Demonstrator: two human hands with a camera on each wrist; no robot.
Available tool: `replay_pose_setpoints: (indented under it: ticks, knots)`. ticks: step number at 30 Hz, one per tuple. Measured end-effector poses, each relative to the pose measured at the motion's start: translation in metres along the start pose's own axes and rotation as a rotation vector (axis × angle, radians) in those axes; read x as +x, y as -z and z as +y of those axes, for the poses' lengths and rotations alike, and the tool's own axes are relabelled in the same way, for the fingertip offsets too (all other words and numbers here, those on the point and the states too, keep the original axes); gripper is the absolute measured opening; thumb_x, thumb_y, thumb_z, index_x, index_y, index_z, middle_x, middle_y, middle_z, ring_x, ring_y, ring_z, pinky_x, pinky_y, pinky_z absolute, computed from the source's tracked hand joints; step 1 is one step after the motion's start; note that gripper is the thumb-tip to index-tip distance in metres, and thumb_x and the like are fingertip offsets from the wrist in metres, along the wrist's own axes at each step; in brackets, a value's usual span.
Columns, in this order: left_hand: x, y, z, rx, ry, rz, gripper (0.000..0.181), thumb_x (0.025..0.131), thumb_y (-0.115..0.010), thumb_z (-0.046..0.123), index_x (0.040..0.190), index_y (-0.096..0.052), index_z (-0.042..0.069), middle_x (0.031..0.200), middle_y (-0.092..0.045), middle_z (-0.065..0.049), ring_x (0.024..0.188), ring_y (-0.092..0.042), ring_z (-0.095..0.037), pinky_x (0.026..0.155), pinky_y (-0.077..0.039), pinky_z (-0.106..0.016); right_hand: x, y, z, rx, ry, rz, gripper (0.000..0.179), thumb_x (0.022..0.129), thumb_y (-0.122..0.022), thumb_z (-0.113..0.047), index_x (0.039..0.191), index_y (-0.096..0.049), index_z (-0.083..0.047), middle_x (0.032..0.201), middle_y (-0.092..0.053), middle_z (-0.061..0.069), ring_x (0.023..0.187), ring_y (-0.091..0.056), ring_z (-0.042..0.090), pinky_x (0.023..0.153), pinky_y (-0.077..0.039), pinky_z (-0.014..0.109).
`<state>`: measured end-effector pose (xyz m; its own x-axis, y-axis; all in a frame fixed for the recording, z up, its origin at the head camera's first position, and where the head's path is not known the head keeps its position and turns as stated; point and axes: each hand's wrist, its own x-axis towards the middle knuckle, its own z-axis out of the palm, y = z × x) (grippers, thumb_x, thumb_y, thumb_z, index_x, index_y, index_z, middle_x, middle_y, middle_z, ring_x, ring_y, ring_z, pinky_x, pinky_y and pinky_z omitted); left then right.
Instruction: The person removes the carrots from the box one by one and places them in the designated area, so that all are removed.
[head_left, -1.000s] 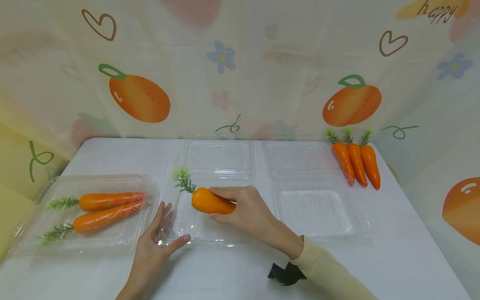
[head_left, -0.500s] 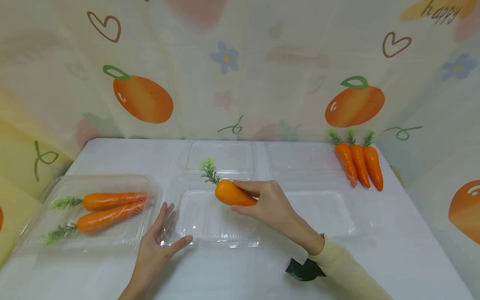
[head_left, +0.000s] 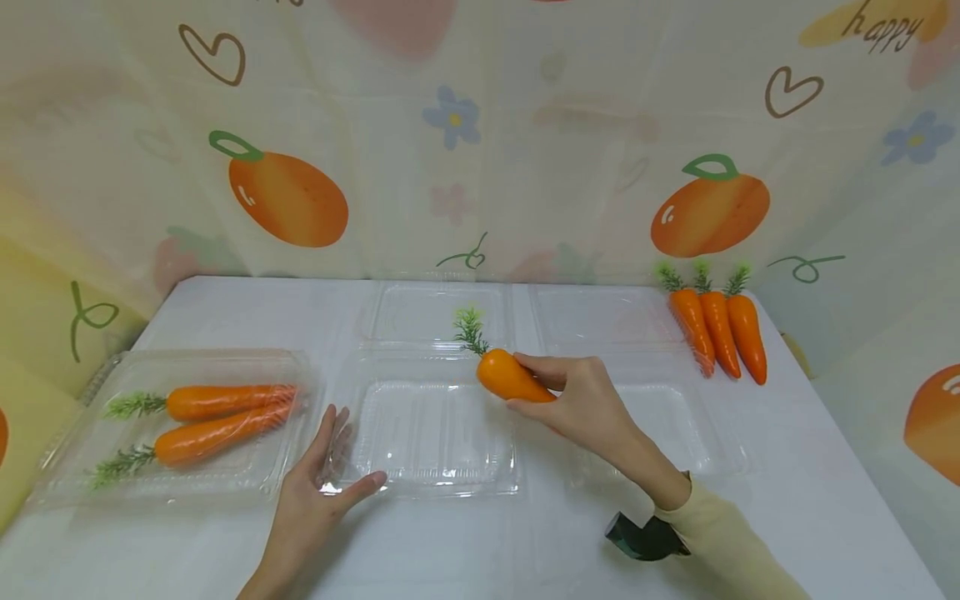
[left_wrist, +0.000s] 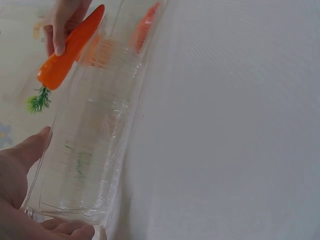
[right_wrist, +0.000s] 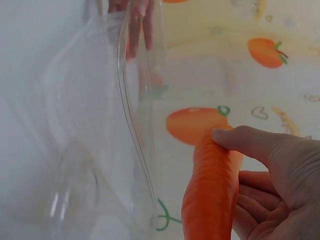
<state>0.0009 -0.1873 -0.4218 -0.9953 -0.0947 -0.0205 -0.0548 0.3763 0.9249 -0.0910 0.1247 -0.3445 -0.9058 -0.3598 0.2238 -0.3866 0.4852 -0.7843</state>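
My right hand (head_left: 592, 404) pinches an orange carrot (head_left: 513, 375) with feathery green leaves between thumb and fingers. The carrot is tilted over the right edge of the middle clear plastic box (head_left: 435, 479), leaves pointing away to the left. In the right wrist view the thumb (right_wrist: 230, 139) lies on the ridged carrot. My left hand (head_left: 315, 483) rests at the front left corner of the middle box, fingers straight along its side and thumb spread across the front. No carrot lies in that box, and its lid (head_left: 442, 312) stands open behind.
At left, a closed clear box (head_left: 172, 492) contains two carrots (head_left: 225, 417). Another open clear box (head_left: 720, 442) sits at right, partly behind my right arm. Three carrots (head_left: 716, 333) lie at the back right corner of the white table (head_left: 817, 500). A patterned cloth hangs behind.
My right hand has carried the carrot rightward, from over the middle of the box to above its right edge. The left hand has stayed at the box corner.
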Motion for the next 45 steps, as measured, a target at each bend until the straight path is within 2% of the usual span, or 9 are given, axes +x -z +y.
replay_pose_setpoints:
  ticks: [7,14,20,28,30,36,38,42,45]
  knots:
    - [0.000,0.000,0.002,0.008,0.011,-0.005,0.105,0.078,-0.084,0.020,0.158,-0.016,0.015,0.158,-0.031,-0.004,0.143,-0.029,-0.026,0.100,-0.019,0.003,-0.006,0.022,0.013,-0.007,-0.028,0.082,0.052,0.075,-0.086,-0.015,0.121,-0.068,0.000,0.113,-0.071,0.013,0.098,-0.071,0.024,0.078,-0.059,0.034]
    - [0.000,0.001,0.003,0.010,0.044,-0.012,0.106,0.077,-0.084,0.023,0.158,-0.016,0.017,0.159,-0.029,-0.002,0.146,-0.025,-0.025,0.116,-0.019,-0.023,-0.012,0.041,0.023,-0.091,-0.040,0.152,0.051,0.075,-0.085,-0.013,0.122,-0.068,0.000,0.112,-0.071,0.013,0.097,-0.071,0.025,0.079,-0.057,0.028]
    - [0.001,0.000,0.002,0.023,0.017,-0.005,0.106,0.077,-0.084,0.023,0.158,-0.016,0.016,0.159,-0.030,-0.004,0.145,-0.026,-0.027,0.104,-0.017,0.000,-0.018,0.051,0.032,-0.098,0.020,0.221,0.049,0.075,-0.085,-0.009,0.120,-0.069,0.001,0.109,-0.072,0.015,0.096,-0.071,0.027,0.078,-0.052,0.014]
    - [0.001,0.000,0.001,0.026,0.009,-0.005,0.106,0.077,-0.084,0.022,0.158,-0.015,0.014,0.158,-0.030,-0.006,0.144,-0.029,-0.028,0.099,-0.017,0.004,-0.027,0.072,0.038,-0.143,-0.055,0.272,0.051,0.076,-0.085,-0.013,0.122,-0.068,-0.001,0.109,-0.071,0.016,0.093,-0.071,0.027,0.074,-0.050,0.008]
    - [0.000,0.000,0.002,0.024,0.014,-0.007,0.106,0.077,-0.084,0.022,0.158,-0.015,0.015,0.158,-0.030,-0.005,0.144,-0.028,-0.028,0.099,-0.017,0.004,-0.028,0.080,0.039,-0.157,-0.091,0.289,0.051,0.076,-0.085,-0.015,0.122,-0.068,-0.001,0.109,-0.071,0.016,0.092,-0.071,0.021,0.073,-0.050,0.007]
    - [0.000,0.002,0.003,0.019,0.018,-0.006,0.106,0.078,-0.084,0.023,0.158,-0.015,0.016,0.158,-0.030,-0.004,0.144,-0.029,-0.026,0.099,-0.017,0.004,-0.032,0.100,0.043,-0.205,-0.189,0.328,0.056,0.078,-0.084,-0.025,0.125,-0.065,0.000,0.111,-0.070,0.017,0.083,-0.057,-0.021,0.071,-0.048,0.005]
    - [0.000,0.002,0.004,0.020,0.024,-0.004,0.106,0.078,-0.084,0.023,0.158,-0.015,0.017,0.159,-0.030,-0.003,0.144,-0.028,-0.025,0.100,-0.018,0.004,-0.034,0.107,0.046,-0.213,-0.217,0.348,0.057,0.079,-0.084,-0.026,0.126,-0.064,0.000,0.110,-0.070,0.020,0.080,-0.053,-0.024,0.071,-0.046,0.004]
    - [-0.001,0.002,0.004,0.016,0.046,-0.009,0.106,0.078,-0.084,0.024,0.158,-0.014,0.019,0.159,-0.029,-0.001,0.146,-0.024,-0.025,0.113,-0.020,-0.013,-0.042,0.120,0.055,-0.212,-0.281,0.384,0.058,0.080,-0.083,-0.027,0.127,-0.063,0.000,0.113,-0.067,0.023,0.079,-0.053,-0.025,0.069,-0.046,0.003]
    - [-0.001,0.001,0.004,0.017,0.044,-0.012,0.106,0.078,-0.084,0.024,0.158,-0.014,0.018,0.159,-0.029,-0.003,0.146,-0.024,-0.026,0.113,-0.020,-0.012,-0.050,0.129,0.061,-0.180,-0.342,0.393,0.059,0.081,-0.082,-0.027,0.130,-0.061,0.000,0.118,-0.065,0.020,0.080,-0.055,-0.024,0.067,-0.049,0.005]
